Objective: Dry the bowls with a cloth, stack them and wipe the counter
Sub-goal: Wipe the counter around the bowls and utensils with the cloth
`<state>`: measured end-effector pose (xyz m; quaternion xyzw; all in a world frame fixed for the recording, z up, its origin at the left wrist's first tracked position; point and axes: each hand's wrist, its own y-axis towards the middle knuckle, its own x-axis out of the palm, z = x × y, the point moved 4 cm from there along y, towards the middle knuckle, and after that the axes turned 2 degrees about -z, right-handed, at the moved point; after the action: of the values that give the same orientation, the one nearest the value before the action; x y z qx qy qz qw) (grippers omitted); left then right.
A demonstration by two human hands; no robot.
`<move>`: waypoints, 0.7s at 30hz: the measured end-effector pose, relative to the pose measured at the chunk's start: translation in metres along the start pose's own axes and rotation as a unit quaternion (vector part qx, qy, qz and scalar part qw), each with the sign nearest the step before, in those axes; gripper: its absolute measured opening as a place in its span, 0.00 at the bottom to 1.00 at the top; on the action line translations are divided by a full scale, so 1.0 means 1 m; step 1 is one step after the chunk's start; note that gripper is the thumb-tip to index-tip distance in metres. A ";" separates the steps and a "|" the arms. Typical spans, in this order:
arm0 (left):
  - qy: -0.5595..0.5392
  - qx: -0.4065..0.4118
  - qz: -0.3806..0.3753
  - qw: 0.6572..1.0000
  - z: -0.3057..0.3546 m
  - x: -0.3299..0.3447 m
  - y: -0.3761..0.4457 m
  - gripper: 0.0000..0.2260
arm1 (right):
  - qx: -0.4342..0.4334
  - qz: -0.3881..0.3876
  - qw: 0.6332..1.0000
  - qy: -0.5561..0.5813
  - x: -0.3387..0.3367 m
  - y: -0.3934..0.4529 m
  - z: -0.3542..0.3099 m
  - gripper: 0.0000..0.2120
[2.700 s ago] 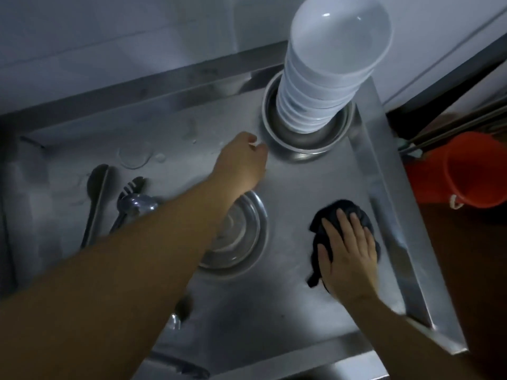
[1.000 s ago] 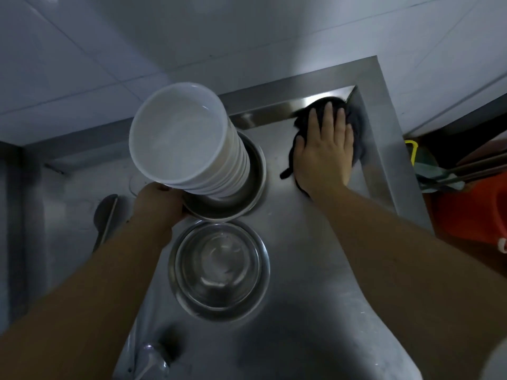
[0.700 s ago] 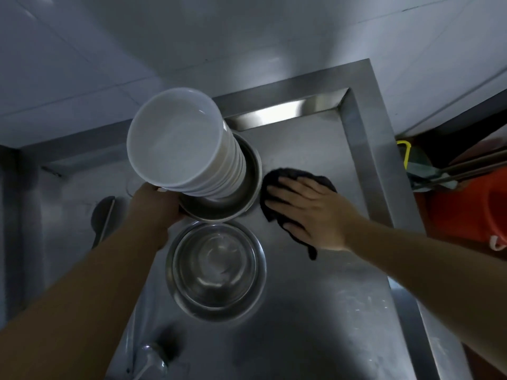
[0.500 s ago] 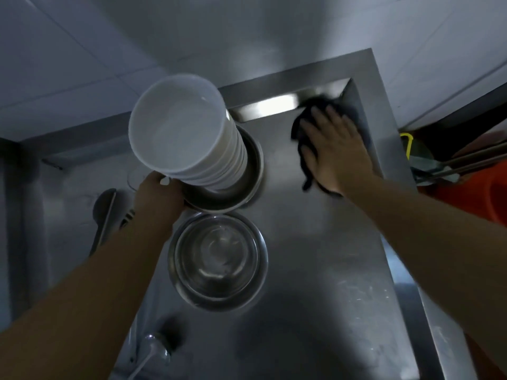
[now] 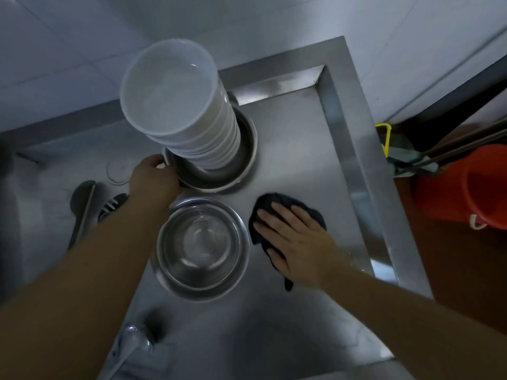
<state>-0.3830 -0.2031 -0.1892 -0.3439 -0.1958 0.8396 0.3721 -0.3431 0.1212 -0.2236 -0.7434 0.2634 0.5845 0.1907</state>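
Pressing flat on a dark cloth (image 5: pixel 288 212), the right hand (image 5: pixel 296 242) lies with fingers straight and spread, holding the cloth against the steel counter (image 5: pixel 296 149) at about 3 o'clock from the empty steel bowl (image 5: pixel 200 248). The left hand (image 5: pixel 153 179) curls its fingers on the rim of a second steel bowl (image 5: pixel 219 174) at 12 o'clock from the empty one, the two bowls almost touching. That far bowl carries a tall stack of white bowls (image 5: pixel 178 105). At 9 o'clock, utensils (image 5: pixel 82 209) lie in the sink (image 5: pixel 41 187). An orange bucket (image 5: pixel 466 187) stands off the counter at 3 o'clock.
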 end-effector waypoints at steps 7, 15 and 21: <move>-0.048 -0.002 -0.047 0.998 0.021 0.057 -0.030 0.17 | 0.194 0.037 0.980 -0.027 -0.004 -0.107 -0.001 0.26; -0.133 -0.003 -0.092 0.987 0.036 0.117 -0.064 0.13 | 0.244 0.029 0.968 -0.045 0.002 -0.158 -0.024 0.26; -0.169 -0.028 -0.151 0.974 0.037 0.136 -0.066 0.12 | 0.206 -0.003 0.977 -0.049 0.000 -0.155 -0.032 0.26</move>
<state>-0.4437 -0.0601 -0.1840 -0.1736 -0.3286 0.8140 0.4463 -0.2236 0.2248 -0.2197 -0.6595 0.3663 0.5530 0.3537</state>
